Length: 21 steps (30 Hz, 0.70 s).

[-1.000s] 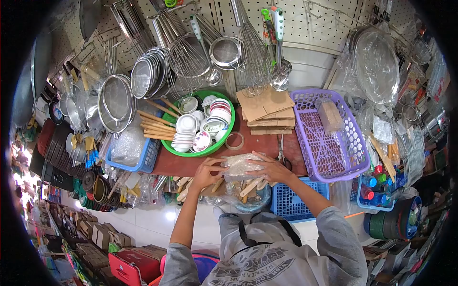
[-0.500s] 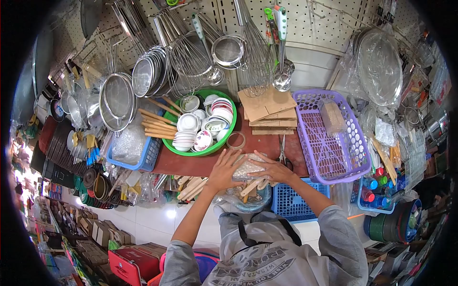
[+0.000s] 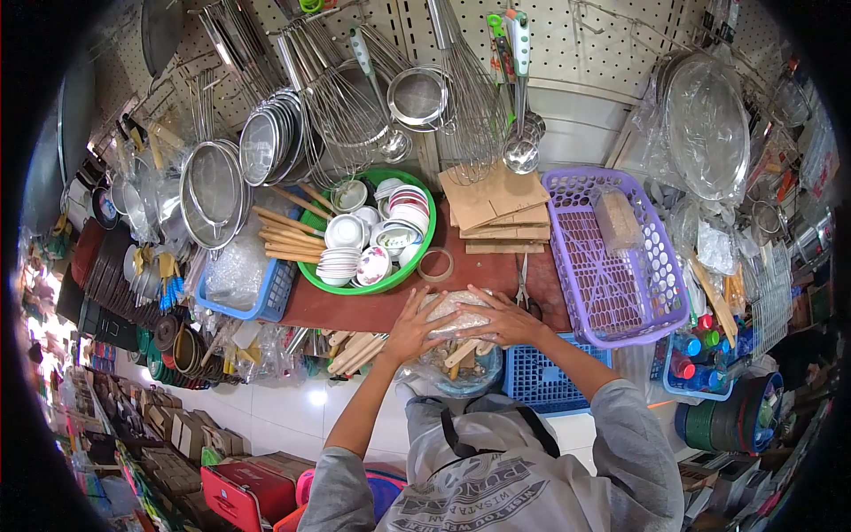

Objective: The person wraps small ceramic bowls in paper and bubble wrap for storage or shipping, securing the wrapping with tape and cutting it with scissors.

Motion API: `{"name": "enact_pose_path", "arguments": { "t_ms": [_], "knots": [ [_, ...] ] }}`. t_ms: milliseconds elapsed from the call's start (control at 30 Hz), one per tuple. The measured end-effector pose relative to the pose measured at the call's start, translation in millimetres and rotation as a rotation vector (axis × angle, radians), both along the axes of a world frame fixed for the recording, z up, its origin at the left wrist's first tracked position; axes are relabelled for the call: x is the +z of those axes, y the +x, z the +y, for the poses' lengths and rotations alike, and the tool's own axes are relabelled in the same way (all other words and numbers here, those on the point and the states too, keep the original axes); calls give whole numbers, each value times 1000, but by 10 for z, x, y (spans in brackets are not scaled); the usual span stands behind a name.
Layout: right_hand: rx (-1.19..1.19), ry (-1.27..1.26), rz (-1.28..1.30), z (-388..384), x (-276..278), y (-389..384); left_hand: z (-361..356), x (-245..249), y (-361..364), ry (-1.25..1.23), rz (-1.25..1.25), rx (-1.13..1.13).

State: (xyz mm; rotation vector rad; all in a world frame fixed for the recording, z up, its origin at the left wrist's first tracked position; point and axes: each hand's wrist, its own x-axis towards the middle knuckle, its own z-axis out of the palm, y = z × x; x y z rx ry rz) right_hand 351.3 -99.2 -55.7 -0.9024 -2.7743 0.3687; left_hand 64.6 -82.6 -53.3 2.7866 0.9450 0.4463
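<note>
At the front edge of the red-brown table, a rounded bundle in bubble wrap (image 3: 455, 310) sits between my two hands. My left hand (image 3: 415, 324) cups its left side, fingers pointing up and inward. From the right, my right hand (image 3: 503, 319) lies over the bundle with its fingers spread across the wrap. What is inside the wrap cannot be made out. Just beyond it lies a roll of tape (image 3: 436, 265). A pair of scissors (image 3: 523, 284) lies to the right of my right hand.
A green basin (image 3: 355, 285) of small bowls stands at the back left, beside wooden handles (image 3: 288, 238). Flat cardboard pieces (image 3: 492, 199) are stacked behind. On the right is a purple basket (image 3: 612, 306). Whisks (image 3: 474, 115) and strainers (image 3: 213, 195) hang above. Below the edge sits a blue crate (image 3: 554, 377).
My left hand has shifted slightly down and curled more around the bundle's side. My right hand has moved a little, with its fingers further over the wrap.
</note>
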Motion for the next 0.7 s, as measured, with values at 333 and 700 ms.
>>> {"name": "enact_pose_path", "arguments": {
  "t_ms": [333, 700],
  "knots": [
    [32, -80, 178, 95, -231, 18, -88, -221, -15, 129, -76, 37],
    [15, -183, 225, 107, -66, -44, 65, -475, -215, 159, -14, -59]
  ]
}}
